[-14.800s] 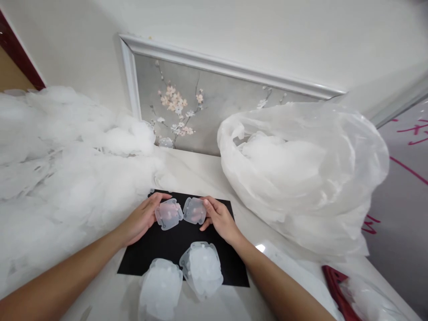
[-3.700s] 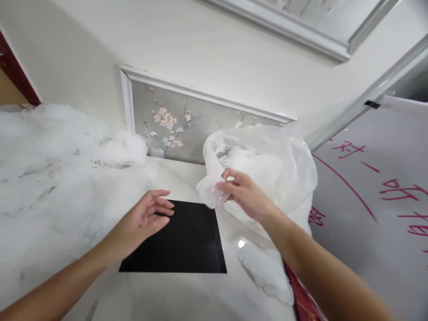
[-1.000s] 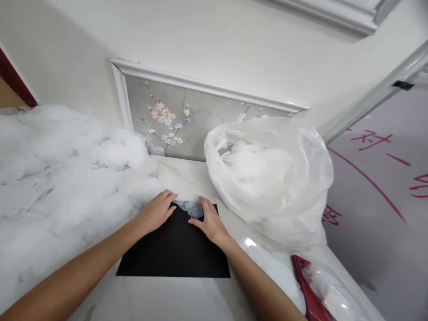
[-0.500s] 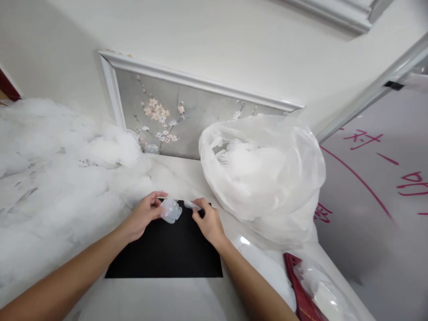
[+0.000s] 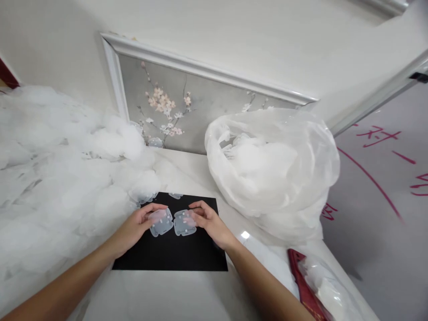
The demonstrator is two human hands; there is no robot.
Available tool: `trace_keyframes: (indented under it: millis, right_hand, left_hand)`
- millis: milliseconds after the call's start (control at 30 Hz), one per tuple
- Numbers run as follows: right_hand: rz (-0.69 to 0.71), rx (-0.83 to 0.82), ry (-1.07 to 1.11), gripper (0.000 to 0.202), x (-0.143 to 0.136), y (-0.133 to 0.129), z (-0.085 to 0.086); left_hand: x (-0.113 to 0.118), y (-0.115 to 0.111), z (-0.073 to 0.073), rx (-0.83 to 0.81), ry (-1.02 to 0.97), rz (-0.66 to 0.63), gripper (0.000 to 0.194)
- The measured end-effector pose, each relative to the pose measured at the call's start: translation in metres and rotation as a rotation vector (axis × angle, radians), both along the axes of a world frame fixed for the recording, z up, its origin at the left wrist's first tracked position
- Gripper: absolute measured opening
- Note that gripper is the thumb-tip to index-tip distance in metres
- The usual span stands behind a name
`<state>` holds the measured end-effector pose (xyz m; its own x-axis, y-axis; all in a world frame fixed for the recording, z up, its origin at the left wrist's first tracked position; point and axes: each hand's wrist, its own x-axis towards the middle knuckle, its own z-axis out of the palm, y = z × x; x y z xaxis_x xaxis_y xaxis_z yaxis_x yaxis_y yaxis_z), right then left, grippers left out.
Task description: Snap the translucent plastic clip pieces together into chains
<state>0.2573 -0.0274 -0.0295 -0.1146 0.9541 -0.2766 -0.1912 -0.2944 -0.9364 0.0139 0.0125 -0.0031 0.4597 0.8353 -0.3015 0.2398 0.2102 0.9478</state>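
My left hand (image 5: 144, 219) pinches a thin, translucent plastic piece (image 5: 162, 225) with notched edges and small white spots. Between the thumb and fingers of my right hand (image 5: 206, 218) is a similar translucent plastic piece (image 5: 184, 226). Both pieces are side by side over a black mat (image 5: 170, 256), with a narrow gap between them. Another translucent piece (image 5: 175, 195) lies at the mat's far edge. More of these pieces (image 5: 145, 195) show at its far left corner, beside the white heap.
A large heap of white translucent pieces (image 5: 67, 178) covers the table's left side. An open white plastic bag (image 5: 267, 178) of similar stuff stands at right. Nearer are a dark red object (image 5: 302, 281) and a clear bag (image 5: 331, 285). A whiteboard (image 5: 377, 214) borders the right.
The two plastic pieces have come down nearer the mat's middle and now face flat toward me, side by side. The right-hand piece was edge-on before. The view has shifted slightly.
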Motion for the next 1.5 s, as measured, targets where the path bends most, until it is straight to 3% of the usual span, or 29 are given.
trace_keyframes:
  millis: [167, 300, 433, 633, 833, 967, 1033, 1100, 1167, 1300, 1500]
  right_hand:
    - [-0.023, 0.099, -0.103, 0.021, 0.001, -0.009, -0.009]
    - [-0.010, 0.159, -0.167, 0.021, 0.002, -0.013, -0.014]
    - [0.039, 0.241, -0.183, 0.032, 0.004, -0.017, -0.012]
    - [0.189, 0.387, -0.311, 0.063, 0.008, -0.018, -0.012]
    - [0.180, 0.434, -0.473, 0.049, 0.009, -0.016, -0.015]
    - [0.143, 0.521, -0.534, 0.022, 0.006, -0.016, -0.010]
    - [0.048, 0.469, -0.477, 0.008, 0.003, -0.016, -0.008]
    - [-0.048, 0.303, -0.272, 0.018, -0.002, -0.017, -0.006]
    - [-0.083, 0.115, 0.011, 0.026, -0.005, -0.016, -0.006]
    - [-0.071, -0.080, 0.316, 0.040, -0.007, -0.013, -0.007]
    - [-0.081, -0.127, 0.339, 0.042, -0.005, -0.011, -0.009]
  left_hand:
    - [-0.006, 0.003, -0.007, 0.008, -0.044, 0.036, 0.044]
    - [-0.012, 0.003, -0.008, 0.043, -0.132, -0.026, 0.061]
    - [-0.016, 0.001, -0.005, 0.111, -0.118, -0.100, 0.086]
    - [-0.020, 0.000, -0.003, 0.121, -0.086, -0.173, 0.093]
    - [-0.017, -0.001, -0.006, 0.286, 0.045, -0.226, 0.076]
    - [-0.009, 0.000, -0.004, 0.498, 0.165, -0.265, 0.034]
    - [-0.004, -0.003, -0.002, 0.518, 0.201, -0.130, 0.014]
    - [0.002, -0.008, 0.001, 0.397, 0.199, 0.078, 0.016]
    - [0.007, -0.015, 0.002, 0.153, 0.088, 0.201, 0.028]
    - [0.013, -0.021, -0.002, -0.269, -0.279, 0.212, 0.036]
    - [0.012, -0.015, -0.005, -0.413, -0.414, 0.236, 0.033]
